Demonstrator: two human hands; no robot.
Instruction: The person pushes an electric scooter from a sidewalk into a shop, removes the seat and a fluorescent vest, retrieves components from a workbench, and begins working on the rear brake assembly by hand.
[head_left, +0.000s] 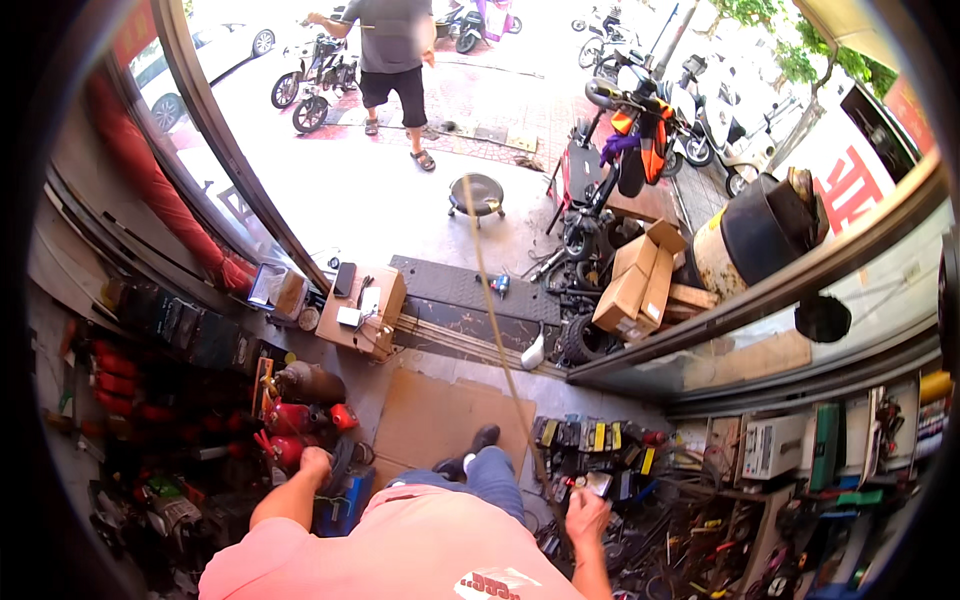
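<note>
- Hands, wearer's own, pink shirt: both low, well apart, one each side of body.
- L hand: fingers curled in, approx. a loose fist; can't tell if anything's in it. Near red canisters and a blue box.
- R hand: fingers part-curled; small red-and-silver part shows right by the fingertips. Held or just behind, can't tell.
- Loc. of that part: wearer's R side, in line with the front of the black batteries, yellow labels.
- Step in hand, as judged: wearer upright on or beside a flat cardboard sheet, dark shoe fwd; looks like a between-jobs moment, no tool work visible.
- Next move, as judged: calls for sure footing and a firm pinch at R, w/ clearance from the batteries & loose clutter.
- Thin brown cord: runs diag. across view, upper end nr. the round stool, lower end nr. R hand; contact w/ hand unclear.
- Cardboard box, L of doorway: black phone and white charger on top.
- Blue drill: on black mat, doorway.
- Outside: person in grey top, black shorts, beyond stool.
</note>
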